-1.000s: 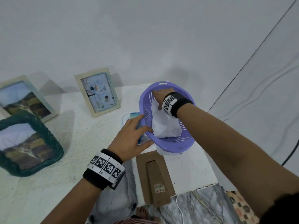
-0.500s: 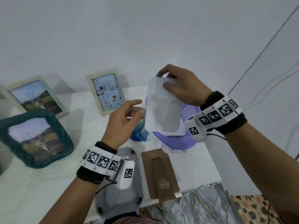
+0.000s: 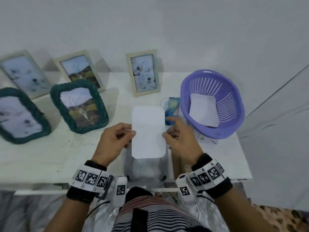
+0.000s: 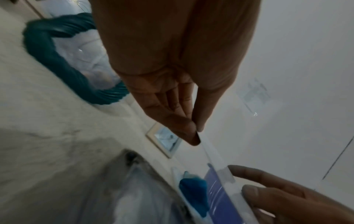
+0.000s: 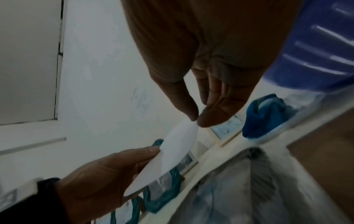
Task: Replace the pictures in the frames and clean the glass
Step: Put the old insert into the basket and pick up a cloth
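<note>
On the white table (image 3: 41, 156) against the pale wall, four standing frames face me: two dark green rope-wrapped frames (image 3: 80, 106) and pale wooden ones behind, one (image 3: 143, 72) beside the purple slotted plastic basket (image 3: 234, 118), which holds another white sheet (image 3: 203, 111). A blue cleaning cloth (image 3: 172, 108) lies between that frame and the basket, and what looks like an emptied frame lying flat sits at the table's near edge, under my hands. Above it I hold up a white, round-cornered picture sheet (image 3: 148, 131), its blank side toward me. My left hand (image 3: 113, 143) pinches the sheet's left edge between thumb and forefinger, the other fingers folded loosely beneath; my right hand (image 3: 180, 139) pinches the right edge the same way, forefinger lifted slightly clear. Both wrists hover level, palms turned inward, elbows drawn back. The risk, as I judge it, lies in the thin paper: from the right wrist view it already bows between my fingers, so squeezing inward could crease it, and fingertips on the printed face could smudge it before it goes behind glass.
</note>
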`<state>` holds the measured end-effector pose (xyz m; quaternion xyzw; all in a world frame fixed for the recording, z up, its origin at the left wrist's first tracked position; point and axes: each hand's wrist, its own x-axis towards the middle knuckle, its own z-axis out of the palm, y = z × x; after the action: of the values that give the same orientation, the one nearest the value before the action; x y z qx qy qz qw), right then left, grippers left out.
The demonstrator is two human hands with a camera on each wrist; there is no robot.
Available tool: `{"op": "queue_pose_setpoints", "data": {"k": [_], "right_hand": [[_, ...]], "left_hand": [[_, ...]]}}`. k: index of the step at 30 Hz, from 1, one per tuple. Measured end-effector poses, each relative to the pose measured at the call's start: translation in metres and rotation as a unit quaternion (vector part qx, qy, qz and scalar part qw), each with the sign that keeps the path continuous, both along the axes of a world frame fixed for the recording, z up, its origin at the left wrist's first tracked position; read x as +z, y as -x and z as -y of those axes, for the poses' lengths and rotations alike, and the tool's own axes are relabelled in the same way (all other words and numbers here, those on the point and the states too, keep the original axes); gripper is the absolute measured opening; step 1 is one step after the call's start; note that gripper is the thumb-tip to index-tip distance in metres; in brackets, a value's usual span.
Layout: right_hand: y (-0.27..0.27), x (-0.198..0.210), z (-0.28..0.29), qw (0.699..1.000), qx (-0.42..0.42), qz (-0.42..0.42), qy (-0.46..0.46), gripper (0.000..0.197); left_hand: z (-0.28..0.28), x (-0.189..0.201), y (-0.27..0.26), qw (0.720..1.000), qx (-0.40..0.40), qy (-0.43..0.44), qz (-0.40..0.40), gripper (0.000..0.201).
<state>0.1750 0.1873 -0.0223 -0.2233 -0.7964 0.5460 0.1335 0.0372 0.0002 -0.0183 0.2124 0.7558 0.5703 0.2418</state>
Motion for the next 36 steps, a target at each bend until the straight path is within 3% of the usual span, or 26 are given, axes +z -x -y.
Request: {"op": "queue_pose_setpoints", "data": {"k": [7,11,17,20,22,28,36], "right_hand": [[-0.007,-0.013,0.021,0.992,0.05,0.086,-0.077,0.038],[-0.01,-0.019,0.027,0.979,0.088,0.12,-0.14,0.03],[-0.012,-0.027,0.031,0.964,0.124,0.156,-0.175,0.021],[-0.011,-0.029,0.033,0.957,0.137,0.166,-0.194,0.023],[-0.011,-0.031,0.033,0.953,0.146,0.174,-0.203,0.024],[-0.012,-0.035,0.033,0.949,0.149,0.182,-0.21,0.024],[-0.013,-0.038,0.035,0.947,0.148,0.172,-0.229,0.028]], "left_hand": [[0.021,-0.03,-0.009,0.991,0.004,0.126,-0.051,0.008],[0.021,-0.036,-0.015,0.974,-0.001,0.195,-0.116,0.021],[0.019,-0.04,-0.019,0.948,-0.043,0.249,-0.194,0.022],[0.021,-0.044,-0.019,0.935,-0.069,0.281,-0.206,0.042],[0.021,-0.046,-0.019,0.919,-0.084,0.311,-0.229,0.043],[0.022,-0.048,-0.018,0.918,-0.087,0.297,-0.247,0.021],[0.026,-0.053,-0.015,0.934,-0.078,0.266,-0.227,0.024]]}}
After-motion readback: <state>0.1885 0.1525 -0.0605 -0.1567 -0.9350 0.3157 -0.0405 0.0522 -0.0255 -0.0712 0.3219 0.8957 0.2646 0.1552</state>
